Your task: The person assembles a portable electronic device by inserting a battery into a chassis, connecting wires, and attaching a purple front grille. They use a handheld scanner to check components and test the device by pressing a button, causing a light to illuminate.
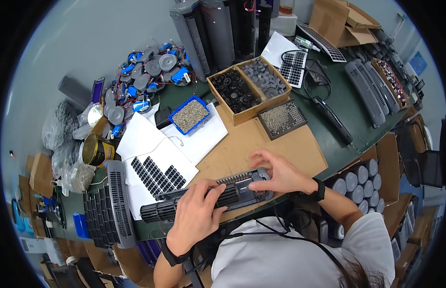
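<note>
A long black slatted fan wheel (pixel 157 210) lies along a grey plastic housing (pixel 246 181) at the near edge of the bench. My left hand (pixel 195 216) wraps over the wheel's middle, fingers and thumb on either side of it. My right hand (pixel 285 174) is at the housing's right end, with thumb and forefinger apart over it; whether the thumb touches the part there I cannot tell. Beneath the far side of the housing is a brown cardboard sheet (pixel 300 153). White paper (pixel 151 144) carrying rows of small black pads (pixel 158 173) lies to the left.
Beyond the hands stand a blue tray of small metal pieces (pixel 189 116), a divided carton of black and grey parts (pixel 247 89) and a tray of tiny parts (pixel 283 119). A corded electric screwdriver (pixel 333 120) lies right. Wired grey discs (pixel 141 81) are heaped far left.
</note>
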A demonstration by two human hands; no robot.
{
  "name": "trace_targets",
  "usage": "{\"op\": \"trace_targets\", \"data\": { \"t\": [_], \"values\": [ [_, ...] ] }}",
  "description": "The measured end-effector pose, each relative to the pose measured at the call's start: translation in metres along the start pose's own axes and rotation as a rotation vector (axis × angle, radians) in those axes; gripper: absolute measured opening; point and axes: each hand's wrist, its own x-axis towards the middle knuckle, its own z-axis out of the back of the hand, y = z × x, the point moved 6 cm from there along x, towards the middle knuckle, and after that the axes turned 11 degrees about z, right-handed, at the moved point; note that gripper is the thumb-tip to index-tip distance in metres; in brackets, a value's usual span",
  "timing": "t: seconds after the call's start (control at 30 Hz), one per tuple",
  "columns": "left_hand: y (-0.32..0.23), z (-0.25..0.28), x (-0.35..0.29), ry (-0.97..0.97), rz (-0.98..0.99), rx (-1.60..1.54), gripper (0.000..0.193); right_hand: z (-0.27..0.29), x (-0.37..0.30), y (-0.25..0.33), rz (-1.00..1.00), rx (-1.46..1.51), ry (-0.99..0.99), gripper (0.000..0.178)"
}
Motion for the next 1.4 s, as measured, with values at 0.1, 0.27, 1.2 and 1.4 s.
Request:
{"op": "trace_targets", "data": {
  "t": [0.1,0.27,1.2,1.4],
  "values": [
    [0.010,-0.003,0.004,0.051,0.063,-0.009,0.048,0.002,-0.006,0.019,0.344,-0.207,-0.015,0.086],
    [0.013,-0.012,0.013,0.091,0.089,-0.025,0.045,-0.012,-0.014,0.003,0.463,-0.393,0.167,0.081],
    [0.026,-0.049,0.037,0.266,0.303,-0.327,0.037,-0.002,-0.014,-0.005,0.401,-0.255,0.140,0.071],
    [0.027,-0.049,0.040,0.282,0.313,-0.306,0.037,-0.002,-0.013,-0.006,0.372,-0.239,0.155,0.072]
  ]
}}
